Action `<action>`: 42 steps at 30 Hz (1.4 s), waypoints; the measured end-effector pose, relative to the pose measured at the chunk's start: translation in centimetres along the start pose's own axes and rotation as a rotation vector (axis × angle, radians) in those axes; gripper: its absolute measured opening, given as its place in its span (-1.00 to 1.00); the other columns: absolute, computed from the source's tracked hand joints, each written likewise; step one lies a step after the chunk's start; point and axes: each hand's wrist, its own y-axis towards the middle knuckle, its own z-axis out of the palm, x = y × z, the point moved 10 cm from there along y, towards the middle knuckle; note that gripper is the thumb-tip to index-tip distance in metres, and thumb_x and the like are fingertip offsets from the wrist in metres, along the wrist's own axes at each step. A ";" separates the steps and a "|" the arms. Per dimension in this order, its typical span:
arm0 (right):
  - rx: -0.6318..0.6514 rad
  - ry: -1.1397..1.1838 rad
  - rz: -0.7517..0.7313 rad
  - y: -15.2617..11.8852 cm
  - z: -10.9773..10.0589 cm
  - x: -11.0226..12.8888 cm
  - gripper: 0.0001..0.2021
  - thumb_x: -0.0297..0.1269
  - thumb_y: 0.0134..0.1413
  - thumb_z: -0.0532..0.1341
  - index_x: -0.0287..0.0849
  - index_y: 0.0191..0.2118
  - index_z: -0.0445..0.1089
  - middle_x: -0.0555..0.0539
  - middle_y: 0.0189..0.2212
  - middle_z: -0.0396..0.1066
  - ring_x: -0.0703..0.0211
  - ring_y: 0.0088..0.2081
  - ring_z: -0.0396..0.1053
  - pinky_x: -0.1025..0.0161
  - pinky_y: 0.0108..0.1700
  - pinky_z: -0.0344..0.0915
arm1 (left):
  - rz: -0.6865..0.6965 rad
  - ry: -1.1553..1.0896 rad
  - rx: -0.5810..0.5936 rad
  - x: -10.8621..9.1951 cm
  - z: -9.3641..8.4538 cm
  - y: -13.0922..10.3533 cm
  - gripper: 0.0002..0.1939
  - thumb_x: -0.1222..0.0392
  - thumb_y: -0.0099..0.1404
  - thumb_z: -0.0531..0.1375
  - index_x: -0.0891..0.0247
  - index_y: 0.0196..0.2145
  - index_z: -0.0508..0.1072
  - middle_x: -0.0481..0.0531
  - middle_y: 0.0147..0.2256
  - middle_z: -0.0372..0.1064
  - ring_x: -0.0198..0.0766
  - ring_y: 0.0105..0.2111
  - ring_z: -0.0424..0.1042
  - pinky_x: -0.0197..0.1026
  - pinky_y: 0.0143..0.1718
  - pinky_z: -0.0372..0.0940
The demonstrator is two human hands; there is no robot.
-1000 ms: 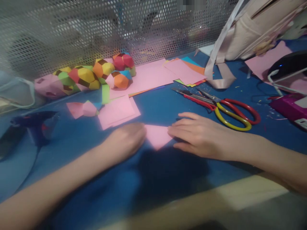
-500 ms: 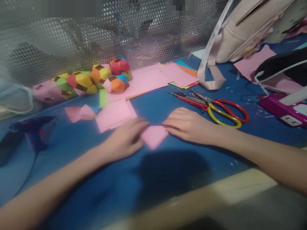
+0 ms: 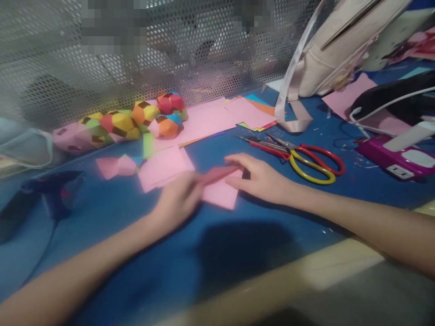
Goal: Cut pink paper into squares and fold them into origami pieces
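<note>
A folded piece of pink paper lies between my hands, its upper flap lifted and darker in shade. My left hand pinches its left end, fingers blurred. Around the right edge is my right hand, thumb and forefinger apart, touching the paper. Close beyond my left hand rests a stack of pink paper squares. To the right of my right hand lie scissors with one red and one yellow handle, beside a second red-handled tool.
Colourful folded-paper shapes line the perforated metal panel. Larger pink sheets lie behind the work. A blue glue gun stands at left. A pale bag and a purple power strip are at right.
The pink paper has turned and its upper part has come up off the table. My right hand has opened out from its flat press; the view has shifted slightly.
</note>
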 end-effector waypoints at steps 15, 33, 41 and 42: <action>0.052 0.272 0.271 0.1 0.3 -1.2 -0.40 -0.54 -0.17 0.10 -0.28 0.12 0.22 0.16 -0.64 0.13 0.34 -0.61 0.14 0.38 -0.61 0.06 | -0.415 -0.590 0.037 3.5 2.6 -0.6 -0.74 0.05 0.19 0.20 0.27 -0.27 0.32 -0.07 -0.39 0.31 -0.32 -0.39 0.33 -0.26 -0.36 0.24; 0.202 0.162 0.187 0.4 0.1 -1.0 -0.46 -0.50 -0.04 0.09 -0.24 0.14 0.23 -0.04 -0.33 0.48 0.26 -0.46 0.36 0.33 -0.45 0.26 | -0.304 -0.402 0.033 2.2 2.2 0.0 -0.89 0.17 0.17 0.17 0.26 -0.38 0.36 -0.08 -0.49 0.33 -0.33 -0.48 0.31 -0.25 -0.42 0.23; 0.272 -0.019 0.252 -0.1 0.0 -1.1 -0.31 -0.51 -0.11 0.15 -0.29 0.24 0.10 -0.04 -0.35 0.43 0.23 -0.42 0.34 0.33 -0.43 0.25 | -0.245 -0.258 0.030 2.3 2.1 0.1 -0.93 0.22 0.18 0.15 0.27 -0.38 0.35 -0.05 -0.42 0.36 -0.29 -0.40 0.36 -0.22 -0.33 0.27; 0.264 -0.029 0.234 -0.1 -0.1 -1.1 -0.31 -0.54 -0.11 0.12 -0.28 0.24 0.10 -0.05 -0.34 0.43 0.22 -0.40 0.35 0.32 -0.40 0.26 | -0.233 -0.257 0.034 2.4 2.2 0.1 -0.92 0.23 0.18 0.15 0.27 -0.35 0.35 -0.04 -0.40 0.37 -0.29 -0.38 0.37 -0.21 -0.31 0.28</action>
